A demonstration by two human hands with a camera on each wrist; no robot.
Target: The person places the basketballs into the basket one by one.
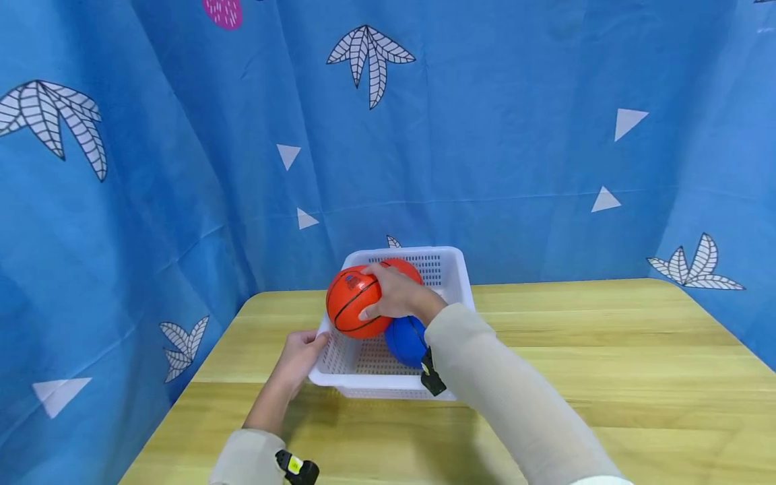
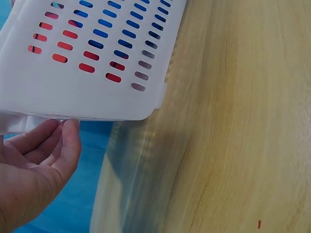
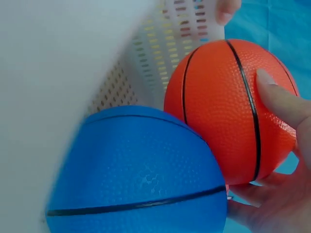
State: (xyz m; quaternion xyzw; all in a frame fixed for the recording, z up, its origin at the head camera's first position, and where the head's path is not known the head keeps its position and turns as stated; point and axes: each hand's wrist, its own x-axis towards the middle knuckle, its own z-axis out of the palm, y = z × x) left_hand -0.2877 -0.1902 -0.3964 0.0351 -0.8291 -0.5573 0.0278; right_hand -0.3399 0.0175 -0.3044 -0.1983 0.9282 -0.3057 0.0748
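An orange-red toy basketball is gripped by my right hand at the left side of a white plastic basket. In the right wrist view, the thumb lies across the ball near a black seam, and the other fingers curve beneath it. Inside the basket a blue ball sits under my right wrist. Another red ball shows behind the hand, partly hidden. My left hand holds the basket's left rim, its fingertips against the wall edge in the left wrist view.
The basket stands on a light wooden table near its back edge. A blue printed curtain hangs behind and along the left side. Slotted holes run through the basket's walls.
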